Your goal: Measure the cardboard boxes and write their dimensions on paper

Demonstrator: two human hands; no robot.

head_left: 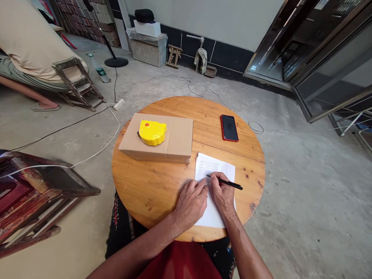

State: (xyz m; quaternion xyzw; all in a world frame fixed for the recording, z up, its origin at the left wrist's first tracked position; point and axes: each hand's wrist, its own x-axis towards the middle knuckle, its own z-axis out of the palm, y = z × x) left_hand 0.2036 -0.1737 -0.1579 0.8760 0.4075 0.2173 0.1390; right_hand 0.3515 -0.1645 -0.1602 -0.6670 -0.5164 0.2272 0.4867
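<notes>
My right hand (223,193) is closed around a black pen (232,183), its tip down on a sheet of paper (209,215) with rows of handwriting on the upper part. My left hand (192,200) lies palm down over the sheet's left edge, fingers loosely stretched and holding nothing. Behind it on the round wooden table (154,186) sits a closed cardboard box (180,137). A yellow tape measure (153,133) with a red button rests on top of the box. Toward the table's far right lies a phone (229,128) in a red case, screen dark.
On the left, a wooden chair (43,197) stands near the table. Farther back are a small folding chair (78,83), a plastic bottle (100,69), a stand base (116,62) and a seated person (31,46). Cables (117,124) and a power strip (119,104) lie on the floor.
</notes>
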